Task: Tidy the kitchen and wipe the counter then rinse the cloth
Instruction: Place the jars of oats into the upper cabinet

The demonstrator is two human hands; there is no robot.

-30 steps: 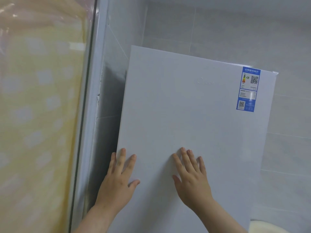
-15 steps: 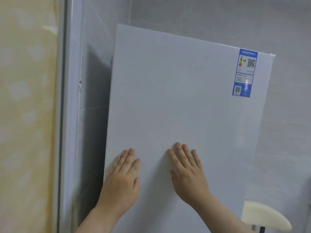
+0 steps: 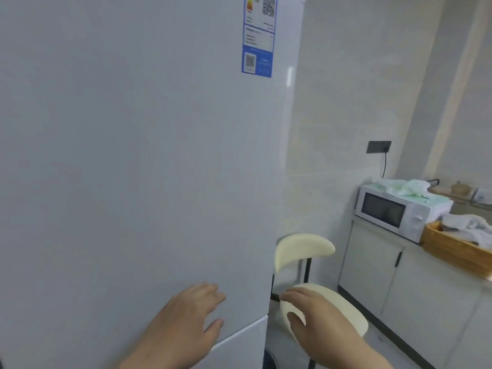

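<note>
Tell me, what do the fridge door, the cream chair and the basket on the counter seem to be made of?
Fridge door: probably painted sheet metal with a smooth, pale-grey satin finish; a soft light streak runs down its right edge.
Cream chair: matte seat and backrest, plastic or padding, I can't tell which; the thin black rods are likely metal.
Basket: tan, likely woven wicker or bamboo, but too blurred to be sure.

White fridge, blue label, cream chair.
</note>
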